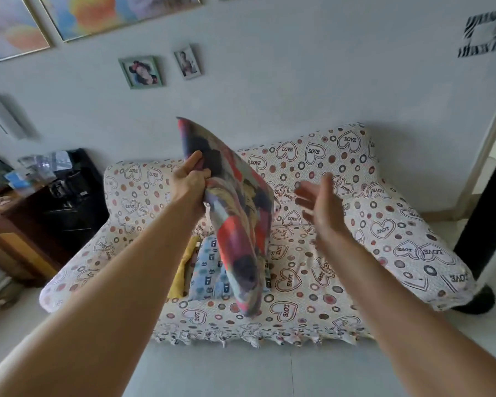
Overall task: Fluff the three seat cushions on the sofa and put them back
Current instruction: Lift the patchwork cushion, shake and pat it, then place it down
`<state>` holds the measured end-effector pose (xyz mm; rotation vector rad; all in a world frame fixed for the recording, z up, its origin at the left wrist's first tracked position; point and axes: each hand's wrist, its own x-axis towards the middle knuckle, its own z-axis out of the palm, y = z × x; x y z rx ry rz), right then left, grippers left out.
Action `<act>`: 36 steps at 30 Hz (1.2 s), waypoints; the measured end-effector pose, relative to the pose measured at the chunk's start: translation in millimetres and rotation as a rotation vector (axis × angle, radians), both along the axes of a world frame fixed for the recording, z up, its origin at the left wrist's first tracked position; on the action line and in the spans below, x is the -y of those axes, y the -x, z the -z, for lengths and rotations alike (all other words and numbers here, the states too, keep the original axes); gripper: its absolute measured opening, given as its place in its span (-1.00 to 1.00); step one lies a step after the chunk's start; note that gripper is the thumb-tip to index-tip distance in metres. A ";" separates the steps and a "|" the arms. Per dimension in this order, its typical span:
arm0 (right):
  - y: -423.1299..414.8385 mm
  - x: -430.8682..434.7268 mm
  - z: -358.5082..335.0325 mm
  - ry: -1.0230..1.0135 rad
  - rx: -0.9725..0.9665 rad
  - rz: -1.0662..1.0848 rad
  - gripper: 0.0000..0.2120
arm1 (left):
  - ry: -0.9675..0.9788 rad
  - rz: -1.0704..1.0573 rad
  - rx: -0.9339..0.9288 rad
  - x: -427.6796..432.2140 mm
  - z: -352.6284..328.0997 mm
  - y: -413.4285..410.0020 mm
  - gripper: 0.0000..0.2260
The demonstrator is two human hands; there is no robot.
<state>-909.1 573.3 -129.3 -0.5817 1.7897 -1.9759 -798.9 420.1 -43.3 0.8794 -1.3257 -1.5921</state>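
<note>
My left hand [190, 179] grips the upper edge of a red, blue and grey patchwork cushion [238, 224], which hangs edge-on in the air above the sofa [355, 253]. Just right of the cushion, my right hand [321, 204] is open and flat, palm facing the cushion's side, a short gap away. On the seat below lie a pale blue patterned cushion [205, 270] and, left of it, a yellow cushion [184, 267], both partly hidden by the held cushion and my left arm.
The sofa wears a white cover printed with hearts and circles. A dark wooden cabinet [40, 224] with clutter on top stands to the left. A black floor stand [487, 219] rises at the right. Framed pictures hang on the wall behind.
</note>
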 end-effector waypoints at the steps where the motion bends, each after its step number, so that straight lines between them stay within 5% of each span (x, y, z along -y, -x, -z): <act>1: 15.2 -29.3 -29.8 0.116 -0.006 0.224 -0.39 | -0.007 0.040 0.002 -5.6 -0.6 -1.3 -0.51; 7: 83.9 -2.6 -13.6 0.212 0.030 0.840 -0.50 | -0.013 0.127 0.051 -31.1 1.9 4.8 -0.53; 9: 137.0 7.9 37.7 0.016 0.148 0.662 -0.49 | -0.010 0.179 0.065 -43.6 6.6 14.2 -0.54; 11: 178.9 46.0 102.2 -0.049 0.155 0.243 -0.48 | 0.032 0.195 0.107 -43.7 8.0 15.7 -0.55; 15: 6.2 23.5 26.7 -0.029 -0.175 -0.244 -0.37 | 0.086 0.205 0.204 -19.9 3.0 -2.3 -0.54; 17: 2.7 5.2 -1.5 -0.018 -0.281 0.034 -0.38 | 0.084 0.241 0.208 -22.3 4.8 -9.1 -0.54; 22: 54.7 -25.3 -77.1 0.268 -0.037 0.688 -0.48 | 0.085 0.285 0.147 -29.3 -1.6 -13.6 -0.53; 24: 9.8 -29.2 -81.8 0.349 -0.048 0.523 -0.44 | 0.125 0.351 0.135 -38.9 -9.7 -9.2 -0.53; 26: -47.7 -18.3 -92.5 0.347 0.130 0.011 -0.25 | 0.177 0.405 0.137 -46.1 -14.5 -4.6 -0.53; 28: -74.6 -14.2 -91.3 0.328 0.190 -0.084 -0.30 | 0.194 0.373 0.149 -34.7 -17.6 -9.7 -0.52; 30: -52.6 11.1 -54.4 0.214 -0.122 -0.033 -0.19 | 0.199 0.371 0.166 -15.6 -19.7 -24.2 -0.51; 32: -32.5 -3.6 -25.8 0.170 -0.271 -0.191 -0.36 | 0.196 0.385 0.181 -8.4 -18.6 -36.8 -0.52; 35: 38.3 -7.5 -60.5 0.092 -0.193 0.240 -0.39 | 0.191 0.406 0.171 -16.6 -16.4 -39.0 -0.54; 36: 47.2 -3.2 -71.2 0.208 -0.152 0.374 -0.38 | 0.193 0.424 0.165 -18.9 -16.7 -38.1 -0.54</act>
